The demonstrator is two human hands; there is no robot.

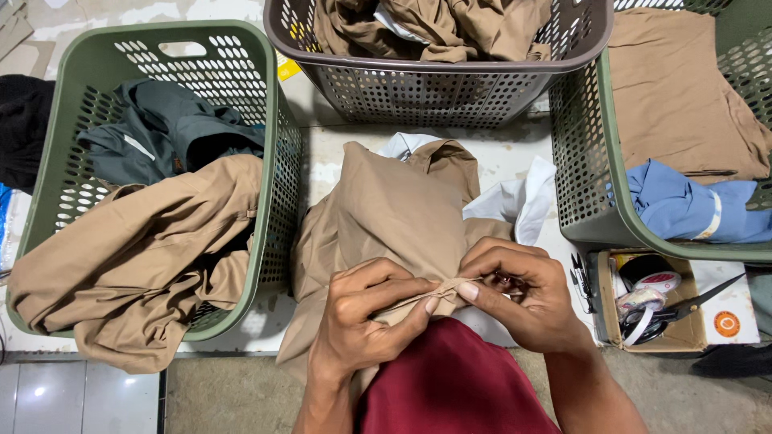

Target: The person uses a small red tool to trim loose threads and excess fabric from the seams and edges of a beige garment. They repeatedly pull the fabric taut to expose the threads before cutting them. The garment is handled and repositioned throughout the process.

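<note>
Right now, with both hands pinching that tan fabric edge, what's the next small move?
Probably keep the left hand pinching the tan garment and work the right hand slightly along the edge: the fold sits taut between both thumbs.

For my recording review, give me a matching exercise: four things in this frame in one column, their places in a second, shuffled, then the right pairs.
Things:
1. tan garment
2. blue garment
3. dark green garment
4. scissors

Places:
A. in the cardboard box at lower right
B. pinched between the left hand and right hand
C. in the green basket on the left
D. in the green basket on the right

Pairs: 1-B, 2-D, 3-C, 4-A
</note>
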